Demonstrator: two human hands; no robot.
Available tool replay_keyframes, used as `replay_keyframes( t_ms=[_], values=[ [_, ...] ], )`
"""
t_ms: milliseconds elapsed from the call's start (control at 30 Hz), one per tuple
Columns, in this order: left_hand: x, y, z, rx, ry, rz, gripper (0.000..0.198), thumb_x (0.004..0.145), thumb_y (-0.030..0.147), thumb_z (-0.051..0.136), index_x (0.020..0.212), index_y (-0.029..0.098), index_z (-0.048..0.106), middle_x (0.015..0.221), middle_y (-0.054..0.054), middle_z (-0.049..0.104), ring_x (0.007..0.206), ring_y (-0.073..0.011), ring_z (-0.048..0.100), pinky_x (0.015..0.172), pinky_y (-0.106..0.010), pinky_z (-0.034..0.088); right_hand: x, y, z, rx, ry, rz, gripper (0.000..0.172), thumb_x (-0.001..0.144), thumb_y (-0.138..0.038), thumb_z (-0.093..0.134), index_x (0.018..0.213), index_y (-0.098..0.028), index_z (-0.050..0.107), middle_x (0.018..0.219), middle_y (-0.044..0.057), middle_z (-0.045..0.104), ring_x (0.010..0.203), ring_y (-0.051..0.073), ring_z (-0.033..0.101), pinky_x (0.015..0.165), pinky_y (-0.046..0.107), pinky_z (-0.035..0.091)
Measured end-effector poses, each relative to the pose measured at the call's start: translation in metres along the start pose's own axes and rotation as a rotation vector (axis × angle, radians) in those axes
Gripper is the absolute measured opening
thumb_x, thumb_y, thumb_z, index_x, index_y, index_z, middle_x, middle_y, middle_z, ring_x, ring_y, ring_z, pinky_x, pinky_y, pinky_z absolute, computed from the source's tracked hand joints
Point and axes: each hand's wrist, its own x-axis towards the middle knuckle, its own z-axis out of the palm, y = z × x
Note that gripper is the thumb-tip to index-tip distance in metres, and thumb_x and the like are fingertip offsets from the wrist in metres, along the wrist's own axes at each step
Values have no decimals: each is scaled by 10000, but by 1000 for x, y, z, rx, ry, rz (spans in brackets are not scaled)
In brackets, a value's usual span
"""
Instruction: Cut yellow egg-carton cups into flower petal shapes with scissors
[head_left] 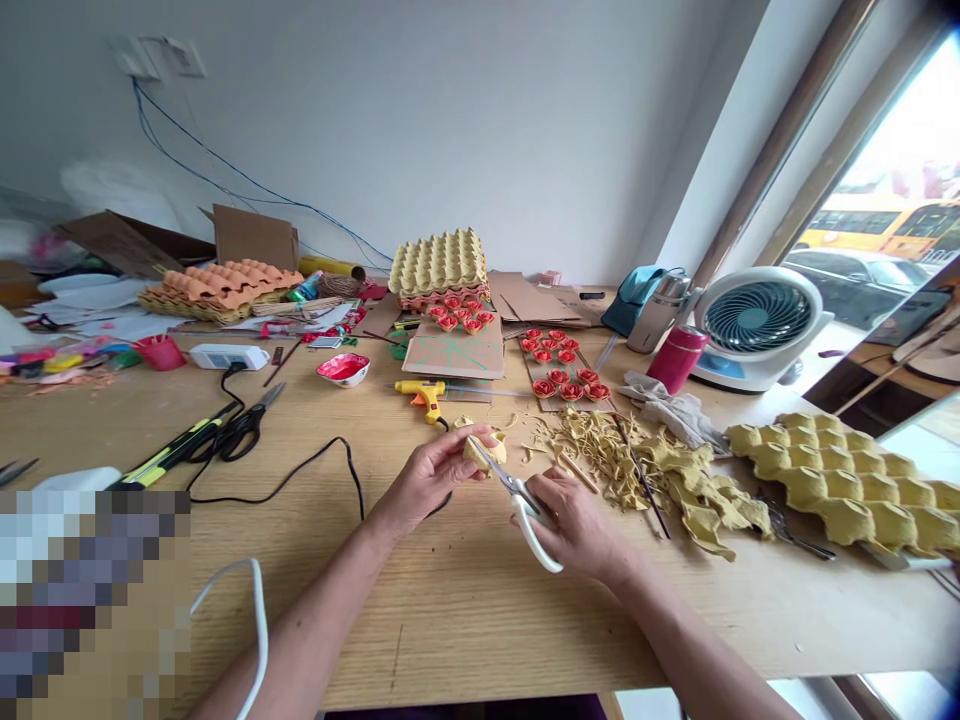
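Note:
My left hand [433,478] pinches a small yellow egg-carton piece [480,452] over the wooden table [465,610]. My right hand [577,525] grips white-handled scissors [517,497], whose blades point up-left into the piece. Just right of my hands lies a heap of yellow carton scraps [637,462]. A yellow egg tray [847,482] sits at the far right. Red paper roses [562,368] rest on cardboard beyond my hands.
A yellow glue gun [424,396] with a black cord lies ahead, black scissors [244,428] to the left. A white fan [757,325], a red bottle [677,357], stacked egg trays [439,265] and a red dish [343,369] stand further back. A white cable [251,610] curls at the near left.

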Motion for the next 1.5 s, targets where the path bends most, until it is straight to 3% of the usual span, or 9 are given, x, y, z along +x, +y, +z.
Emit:
replay_keyframes(
  t_ms=[233, 367, 467, 800, 900, 1067, 1200, 1500],
  values=[
    [0, -2, -5, -272, 0, -112, 420, 825, 352, 741, 1212, 198, 692, 1278, -111, 649, 942, -176, 667, 806, -253, 520, 0, 10, 3, 146, 218, 118, 259, 921, -343, 562, 714, -208, 482, 655, -16, 495, 623, 139, 429, 613, 276, 340],
    [-1, -2, -7, -362, -46, -171, 433, 845, 307, 713, 1261, 198, 661, 1139, -97, 700, 883, -151, 662, 754, -229, 511, 1, 10, 0, 248, 240, 189, 235, 916, -355, 577, 742, -201, 549, 674, -5, 547, 649, 146, 477, 627, 281, 371],
    [-2, -2, -7, -379, -59, -207, 437, 867, 272, 677, 1298, 217, 631, 1167, -101, 694, 921, -168, 666, 744, -236, 498, 1, 7, -2, 380, 237, 216, 203, 912, -340, 570, 765, -201, 575, 670, -8, 558, 635, 140, 497, 611, 272, 389],
    [-4, 3, 6, 14, -22, -71, 505, 823, 265, 725, 1307, 242, 581, 1195, -81, 651, 985, -196, 609, 739, -241, 478, 2, 6, -3, 812, 199, 286, 381, 911, -580, 558, 906, -202, 598, 617, -18, 535, 553, 126, 442, 511, 253, 346],
    [-4, 4, 6, 55, -34, -68, 510, 843, 264, 699, 1332, 256, 556, 1223, -75, 636, 1037, -207, 603, 756, -236, 481, 3, 2, -6, 857, 203, 293, 405, 903, -609, 557, 909, -205, 584, 609, -15, 538, 543, 129, 434, 506, 259, 342],
    [-3, 3, 6, 40, -35, -37, 568, 773, 238, 769, 1303, 245, 562, 1208, -73, 636, 1072, -214, 609, 929, -296, 476, 5, 0, -8, 888, 206, 316, 418, 896, -621, 560, 921, -204, 589, 615, -13, 539, 529, 126, 431, 491, 257, 335],
    [-3, 3, 7, 108, -8, 13, 536, 755, 252, 784, 1253, 223, 589, 1132, -77, 638, 993, -214, 628, 926, -327, 493, 5, 1, -7, 882, 196, 307, 410, 902, -615, 558, 912, -206, 586, 619, -10, 545, 541, 130, 438, 501, 260, 339],
    [-6, 4, 8, 250, 22, 125, 515, 779, 264, 763, 1261, 217, 590, 1204, -101, 626, 1100, -245, 606, 967, -329, 489, 4, 1, -6, 891, 189, 308, 400, 907, -602, 560, 921, -204, 590, 616, -16, 543, 545, 126, 432, 514, 260, 339]
  ],
)
